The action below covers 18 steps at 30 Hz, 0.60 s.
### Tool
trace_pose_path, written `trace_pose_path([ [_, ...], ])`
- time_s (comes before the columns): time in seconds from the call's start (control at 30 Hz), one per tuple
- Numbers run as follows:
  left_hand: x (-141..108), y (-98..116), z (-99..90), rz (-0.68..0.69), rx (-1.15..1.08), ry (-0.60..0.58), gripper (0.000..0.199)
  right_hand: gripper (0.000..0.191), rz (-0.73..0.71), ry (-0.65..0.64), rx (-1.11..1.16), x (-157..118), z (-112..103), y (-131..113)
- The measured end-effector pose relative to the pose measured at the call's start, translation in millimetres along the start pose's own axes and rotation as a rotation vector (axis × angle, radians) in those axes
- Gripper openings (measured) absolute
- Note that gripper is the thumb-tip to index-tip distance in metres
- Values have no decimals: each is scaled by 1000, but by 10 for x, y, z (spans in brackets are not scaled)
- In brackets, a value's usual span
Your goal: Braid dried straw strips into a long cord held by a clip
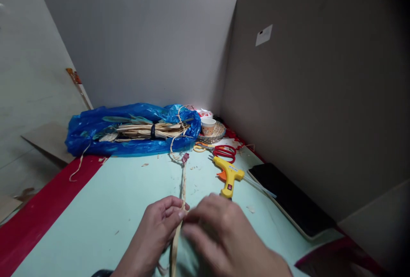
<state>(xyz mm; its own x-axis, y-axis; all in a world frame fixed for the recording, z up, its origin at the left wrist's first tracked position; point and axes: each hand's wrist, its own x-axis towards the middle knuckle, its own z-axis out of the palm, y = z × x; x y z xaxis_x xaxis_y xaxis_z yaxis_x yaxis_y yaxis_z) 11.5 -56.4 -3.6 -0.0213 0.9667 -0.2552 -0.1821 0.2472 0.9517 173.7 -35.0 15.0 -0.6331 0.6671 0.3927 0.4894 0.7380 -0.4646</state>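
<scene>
A thin braided straw cord (183, 183) runs across the table from a small dark-red clip or tab (185, 157) towards me. My left hand (160, 221) is closed, pinching the cord between thumb and index finger. Below the pinch, loose flat straw strands (174, 251) trail off the bottom of the view. Beside it, my right hand (221, 230) has its curled fingers right at the braid, smeared by motion. Whether they grip a strand I cannot make out. Past the clip, more braid (173, 146) curls up over a blue plastic bag (96, 119).
A tied straw bundle (137, 131) lies in the bag. Right of it are a paper cup (208, 126) on a woven tray (221, 131), red-handled scissors (224, 152), a yellow glue gun (229, 174) and a black tablet-like slab (288, 195). Grey partitions (153, 46) enclose the table's back and right.
</scene>
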Motion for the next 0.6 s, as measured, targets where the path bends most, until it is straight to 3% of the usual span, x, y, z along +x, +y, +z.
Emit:
trace_pose_path([
  [0.07,-13,14,8,16,-4,-19,27,29,244,3,194,74,-147,70],
  [0.17,-19,18,20,51,-11,-74,24,25,346,-325,667,186,-120,155],
  [0.23,-19,10,21,65,-10,-90,25,19,383,-422,813,241,-31,169],
  [0.33,-23,2,17,49,18,-31,33,10,396,-368,646,278,39,143],
  [0.4,-31,0,20,26,40,-6,38,15,361,-321,549,272,39,131],
  [0.5,-51,14,26,27,74,-22,39,27,293,-279,566,241,42,149],
  [0.6,-96,73,7,39,192,-21,34,32,330,-255,645,210,85,180],
])
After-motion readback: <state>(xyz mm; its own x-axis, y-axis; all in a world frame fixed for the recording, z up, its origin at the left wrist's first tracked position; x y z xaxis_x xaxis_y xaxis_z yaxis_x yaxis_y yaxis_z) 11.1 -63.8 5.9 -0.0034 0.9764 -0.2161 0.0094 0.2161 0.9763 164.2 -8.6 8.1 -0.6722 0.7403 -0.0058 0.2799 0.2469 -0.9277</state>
